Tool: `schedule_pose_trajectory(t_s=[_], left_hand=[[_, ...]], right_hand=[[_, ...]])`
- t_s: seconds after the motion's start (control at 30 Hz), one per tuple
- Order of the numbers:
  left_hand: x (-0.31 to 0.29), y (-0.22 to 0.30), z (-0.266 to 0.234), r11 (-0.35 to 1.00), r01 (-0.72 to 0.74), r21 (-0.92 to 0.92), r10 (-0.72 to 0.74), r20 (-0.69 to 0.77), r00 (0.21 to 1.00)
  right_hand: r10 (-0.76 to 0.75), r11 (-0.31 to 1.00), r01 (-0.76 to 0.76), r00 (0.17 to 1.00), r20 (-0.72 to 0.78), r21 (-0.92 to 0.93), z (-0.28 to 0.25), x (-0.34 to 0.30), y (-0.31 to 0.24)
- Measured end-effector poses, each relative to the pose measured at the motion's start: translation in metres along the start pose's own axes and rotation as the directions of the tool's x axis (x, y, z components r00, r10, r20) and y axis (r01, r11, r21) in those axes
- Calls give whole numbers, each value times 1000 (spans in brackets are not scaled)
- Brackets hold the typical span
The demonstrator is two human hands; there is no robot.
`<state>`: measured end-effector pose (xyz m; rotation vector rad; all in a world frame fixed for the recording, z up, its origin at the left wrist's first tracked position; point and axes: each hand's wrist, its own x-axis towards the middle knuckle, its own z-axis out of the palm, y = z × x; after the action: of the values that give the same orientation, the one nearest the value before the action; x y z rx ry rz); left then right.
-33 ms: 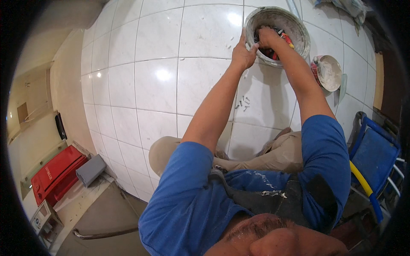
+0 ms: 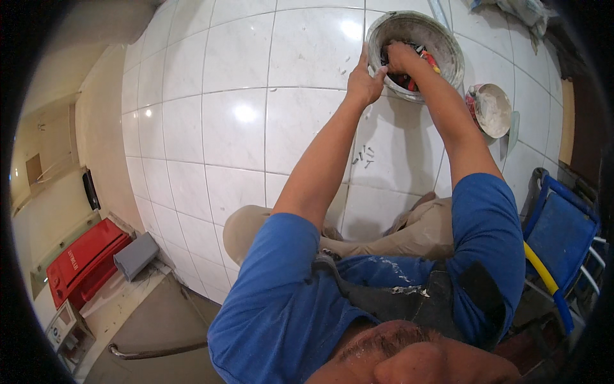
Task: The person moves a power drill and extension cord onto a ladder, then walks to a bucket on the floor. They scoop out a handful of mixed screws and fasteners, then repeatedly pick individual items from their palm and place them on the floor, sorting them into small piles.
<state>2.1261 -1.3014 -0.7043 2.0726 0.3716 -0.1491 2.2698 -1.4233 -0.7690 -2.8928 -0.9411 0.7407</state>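
A round, plaster-stained bucket [image 2: 448, 48] stands on the floor at the far right of centre. My left hand [image 2: 365, 84] steadies its left side, thumb at the rim and fingers along the outer wall. Inside the bucket my right hand [image 2: 403, 57] reaches down among tools, its fingertips hidden, so I cannot tell what they hold. Beside that hand lies a tool with a red and yellow handle [image 2: 431, 63]; other dark and red items are partly covered. Several small wall plugs or screws [image 2: 364, 155] lie on the tiles between my arms.
A smaller tub with dried white residue [image 2: 495, 111] stands right of the bucket. A blue folding chair or frame [image 2: 559, 217] with a yellow sleeve is at my right. On the left are a red toolbox [image 2: 86, 259] and a grey box-shaped piece [image 2: 136, 256]. White tiles [image 2: 233, 128] cover the floor.
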Motion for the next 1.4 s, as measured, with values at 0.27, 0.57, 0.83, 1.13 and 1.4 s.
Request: schedule_pose_trajectory(t_s=[0.27, 0.57, 0.83, 1.13, 1.4], left_hand=[[7, -2, 1, 999, -50, -1, 50, -16, 999], [9, 0, 0, 999, 23, 49, -24, 16, 1000], [10, -6, 4, 999, 8, 41, -7, -23, 1000], [-2, 32, 18, 765, -313, -562, 19, -467, 884], [-7, 49, 15, -401, 223, -889, 73, 211, 975]], right_hand=[[-28, 996, 35, 996, 83, -87, -18, -1, -4], [-67, 996, 70, 997, 48, -61, -14, -1, -1], [-105, 887, 152, 986, -131, 436, -36, -17, 31], [-39, 581, 139, 989, -143, 802, -98, -78, 44], [-389, 687, 417, 903, -183, 596, -139, -131, -30]])
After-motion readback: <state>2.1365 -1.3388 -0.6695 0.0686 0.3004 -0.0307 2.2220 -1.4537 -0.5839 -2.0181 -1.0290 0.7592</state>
